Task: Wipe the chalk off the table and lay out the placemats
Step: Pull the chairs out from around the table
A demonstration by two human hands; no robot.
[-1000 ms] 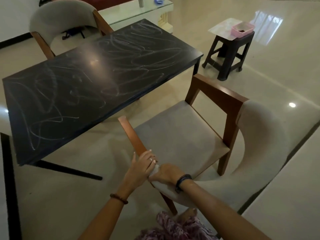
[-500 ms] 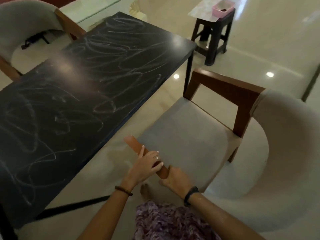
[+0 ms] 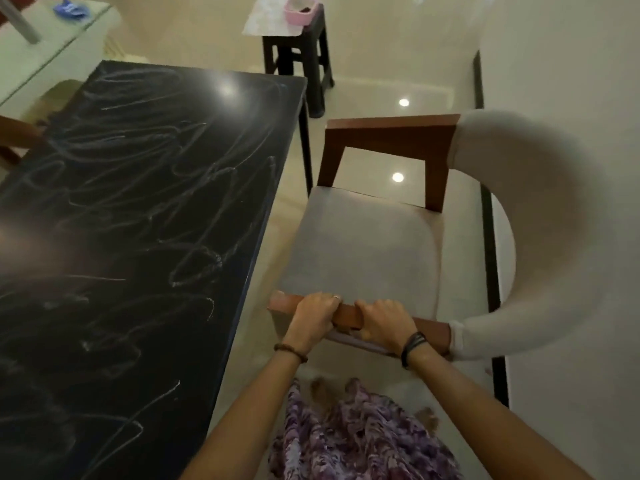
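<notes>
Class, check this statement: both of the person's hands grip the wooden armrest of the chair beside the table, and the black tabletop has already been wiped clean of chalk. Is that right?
Not quite. The head view shows the tabletop covered in chalk scribbles, not wiped clean. The rest holds: the left hand and right hand grip the wooden armrest of the chair beside the table.

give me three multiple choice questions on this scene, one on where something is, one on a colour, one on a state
1. Where does the pink tub sit?
A. on the dark stool
B. on the chair seat
C. on the chalked table

2. What colour is the tabletop?
A. white
B. black
C. red

3. What are the hands doing?
A. both hang free
B. one wipes the table
C. both grip the chair's wooden armrest

Answers:
1 A, the tub rests on a pale sheet atop the stool beyond the table's far end.
2 B, the top is black with chalk scribbles all over it.
3 C, the left hand and right hand curl side by side round the near armrest of the chair.
</notes>
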